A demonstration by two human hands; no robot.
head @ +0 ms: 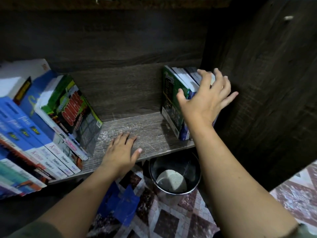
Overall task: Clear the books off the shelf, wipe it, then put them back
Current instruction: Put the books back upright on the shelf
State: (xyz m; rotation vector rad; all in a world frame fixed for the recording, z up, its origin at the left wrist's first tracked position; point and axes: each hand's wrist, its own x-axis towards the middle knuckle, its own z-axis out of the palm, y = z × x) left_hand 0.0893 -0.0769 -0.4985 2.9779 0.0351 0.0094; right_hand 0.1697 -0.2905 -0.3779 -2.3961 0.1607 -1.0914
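Dark wooden shelf (140, 127), bare and scratched in the middle, with pale dusty marks on the board. On the right end, a small group of books (178, 100) standing upright against the side wall (257, 83) of the cabinet, a green cover facing the open gap. On the left end, a longer row of books (42, 126) leaning to the left, with blue and white spines to the front and a green book with red letters (75, 107) lying tilted on top of the row's right side.

Right hand (205, 98) over the right group of books, fingers spread and a little bent, thumb on the green cover, other fingers across the tops and the far side; cannot tell whether already gripping or only touching. Left hand (122, 150) flat on the bare board near the front edge, palm down, fingers straight and together, holding nothing.

Below the shelf, near the right forearm, a round dark metal bucket (173, 177) on the floor, with a pale bottom inside. Beside it, a blue cloth (120, 206) lying crumpled on the patterned tile floor (171, 220).
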